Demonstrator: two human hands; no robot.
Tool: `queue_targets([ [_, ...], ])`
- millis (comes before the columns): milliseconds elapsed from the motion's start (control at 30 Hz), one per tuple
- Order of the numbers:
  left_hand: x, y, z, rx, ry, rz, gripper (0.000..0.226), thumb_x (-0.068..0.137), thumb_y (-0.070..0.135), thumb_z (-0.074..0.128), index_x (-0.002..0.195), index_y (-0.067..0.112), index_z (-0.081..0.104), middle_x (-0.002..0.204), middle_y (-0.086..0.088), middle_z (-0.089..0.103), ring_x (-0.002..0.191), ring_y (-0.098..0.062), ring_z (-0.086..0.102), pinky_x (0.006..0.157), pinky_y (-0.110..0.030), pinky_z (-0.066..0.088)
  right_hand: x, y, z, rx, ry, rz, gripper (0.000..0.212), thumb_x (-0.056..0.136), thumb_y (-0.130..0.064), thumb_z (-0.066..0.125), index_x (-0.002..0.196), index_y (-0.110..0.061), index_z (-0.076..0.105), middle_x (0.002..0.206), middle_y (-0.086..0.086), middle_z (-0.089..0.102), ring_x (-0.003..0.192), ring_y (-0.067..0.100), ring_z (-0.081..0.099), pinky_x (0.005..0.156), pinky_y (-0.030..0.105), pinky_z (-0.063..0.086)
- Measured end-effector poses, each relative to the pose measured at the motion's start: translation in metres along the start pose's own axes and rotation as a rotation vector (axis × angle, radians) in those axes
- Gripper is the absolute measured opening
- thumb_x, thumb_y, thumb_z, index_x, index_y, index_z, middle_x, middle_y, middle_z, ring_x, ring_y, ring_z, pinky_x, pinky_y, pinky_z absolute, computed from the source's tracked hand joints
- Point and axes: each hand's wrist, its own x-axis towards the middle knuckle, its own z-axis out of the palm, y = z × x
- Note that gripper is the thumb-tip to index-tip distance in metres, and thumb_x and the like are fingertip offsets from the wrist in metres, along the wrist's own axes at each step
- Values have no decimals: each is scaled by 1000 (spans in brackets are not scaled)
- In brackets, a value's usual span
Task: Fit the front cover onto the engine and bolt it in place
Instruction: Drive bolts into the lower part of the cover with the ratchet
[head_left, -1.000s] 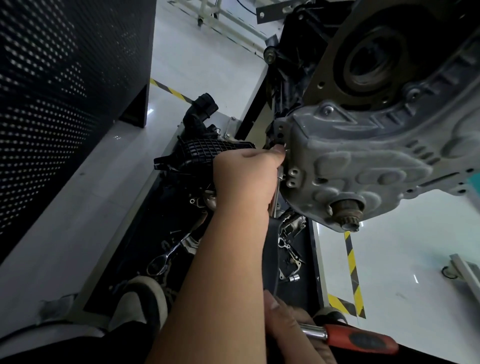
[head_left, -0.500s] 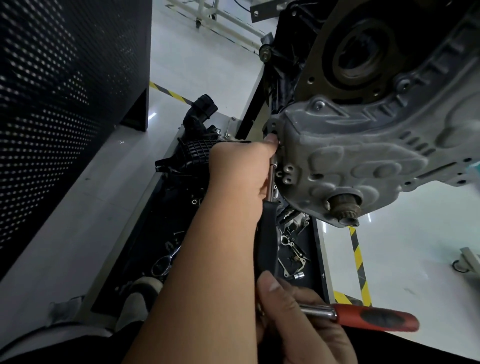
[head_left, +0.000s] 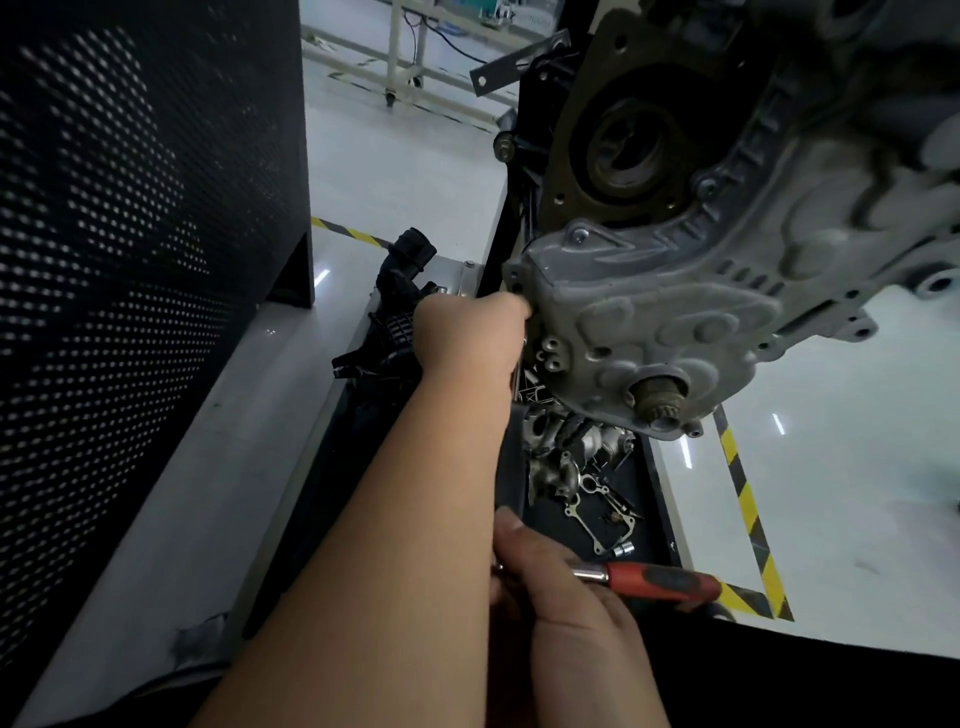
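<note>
I judge the fitting done: the cover (head_left: 675, 332) already sits on the engine (head_left: 639, 135) at two o'clock. Bolting looks underway at its left edge, where my left hand (head_left: 470, 338) curls round an extension bar. My right hand (head_left: 561, 608), at five o'clock, grips the ratchet (head_left: 660, 579). Empty holes along the rim suggest bolts remain.

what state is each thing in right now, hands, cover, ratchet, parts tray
left hand: fingers curled at the cover's left edge, what they hold is hidden
right hand: grips the ratchet near its head
front cover: seated against the engine
ratchet: red handle pointing right, held low
crank snout: pokes out through the cover
parts tray: holds loose gaskets and metal parts
</note>
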Motion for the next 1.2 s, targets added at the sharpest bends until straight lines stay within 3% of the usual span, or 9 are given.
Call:
queue_targets([
  [233, -18, -4, -17, 25, -108, -164, 25, 89, 29, 76, 89, 6, 64, 43, 4, 46, 19, -7, 33, 33, -12, 30, 17, 8, -12, -320, 315, -361, 19, 66, -9, 89, 70, -5, 71, 52, 15, 68, 42, 25, 66, 48, 33, 55],
  [367, -53, -18, -53, 372, -401, -348, 64, 93, 69, 50, 71, 17, 78, 49, 3, 60, 30, -10, 49, 40, -17, 36, 9, 1, -7, 70, 51, 2, 15, 80, -1, 79, 69, -1, 70, 65, 22, 69, 38, 18, 55, 39, 26, 45],
  [533, -65, -1, -75, 538, -462, -233, 51, 95, 63, 53, 76, 19, 72, 61, -2, 63, 35, -14, 46, 38, -19, 34, -12, -14, 0, 542, -286, 350, 23, 75, -12, 74, 84, 9, 74, 77, 20, 70, 44, 11, 59, 39, 21, 49],
  [600, -65, 4, -76, 535, -444, -214, 45, 93, 58, 59, 81, 16, 69, 64, -4, 64, 41, -18, 49, 40, -21, 36, -20, -11, -1, 304, -271, 184, 28, 88, -21, 72, 97, 6, 73, 86, 20, 76, 52, 16, 67, 48, 27, 57],
  [733, -73, -1, -72, 442, -422, -162, 43, 84, 56, 69, 79, 13, 68, 72, -9, 70, 54, -26, 64, 46, -36, 53, -17, 3, -14, -636, 6, -614, 10, 93, -36, 68, 91, -28, 63, 79, -4, 75, 71, 13, 73, 72, 42, 61],
  [800, -75, -8, -68, 366, -401, -142, 46, 74, 62, 71, 78, 15, 69, 77, -14, 69, 67, -30, 67, 65, -48, 58, -13, 4, -15, -702, 21, -744, 13, 90, -33, 72, 89, -29, 59, 77, -5, 72, 73, 12, 72, 71, 41, 59],
  [933, -73, -13, -68, 235, -459, -323, 54, 68, 75, 70, 60, 22, 67, 59, 0, 59, 46, -17, 57, 49, -25, 45, -20, 2, -3, -118, -47, -373, 13, 94, -13, 70, 95, -4, 62, 67, 8, 71, 55, 20, 67, 53, 31, 55],
  [1067, -67, -22, -74, -16, -609, -393, 50, 85, 64, 61, 71, 16, 65, 75, -6, 57, 48, -17, 45, 52, -25, 30, -20, 3, 3, 566, -202, 90, 31, 89, -9, 69, 114, 8, 64, 77, 17, 67, 52, 15, 60, 47, 26, 51],
  [1200, -69, -21, -76, -146, -621, -420, 45, 97, 50, 52, 75, 14, 66, 77, -5, 60, 48, -14, 44, 45, -24, 41, -20, 8, 6, 619, -226, 144, 39, 85, -13, 71, 115, 12, 67, 78, 19, 70, 52, 15, 66, 46, 25, 54],
])
